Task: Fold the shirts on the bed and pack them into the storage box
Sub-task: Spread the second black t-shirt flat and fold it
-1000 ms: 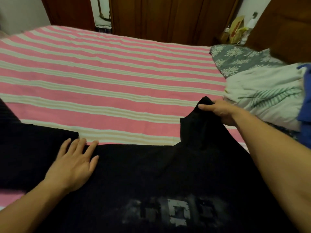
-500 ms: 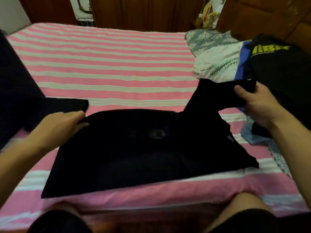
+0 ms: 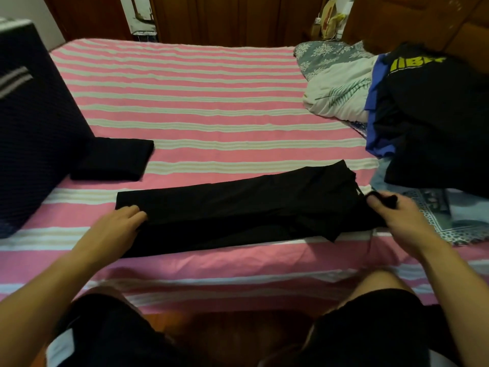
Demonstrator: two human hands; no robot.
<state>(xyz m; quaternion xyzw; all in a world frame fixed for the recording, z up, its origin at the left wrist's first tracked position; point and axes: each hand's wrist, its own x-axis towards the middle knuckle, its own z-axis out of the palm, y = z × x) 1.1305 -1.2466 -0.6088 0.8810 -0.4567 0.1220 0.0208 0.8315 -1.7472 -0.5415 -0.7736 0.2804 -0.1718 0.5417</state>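
The black shirt [image 3: 238,205] lies across the lower middle of the frame as a long, narrow band, folded lengthwise, on the pink-and-cream striped bed sheet [image 3: 185,107]; the fabric is matte and soft, with loose creases bunched toward its right end; its left end is a squarer, flatter edge

My left hand [image 3: 116,226] rests on the left end of the band, fingers curled over the near edge of the cloth and gripping it; my right hand [image 3: 397,215] holds the right end, thumb and fingers pinching a small bunch of black fabric raised just above the sheet

A second black garment [image 3: 113,158], already folded into a compact flat rectangle, lies at centre left of the frame, touching the base of the storage box [image 3: 34,123]; the box is a dark, soft-sided block with a woven mesh texture and pale grey stripes on its side, standing at the left edge of the frame

At the upper right a heap of unfolded clothes [image 3: 428,115] rests on the bed: a black shirt with yellow lettering over a blue garment; beside it lie a white leaf-print pillow [image 3: 338,96] and a grey floral pillow [image 3: 325,56]; dark wooden furniture [image 3: 232,19] lines the top of the frame
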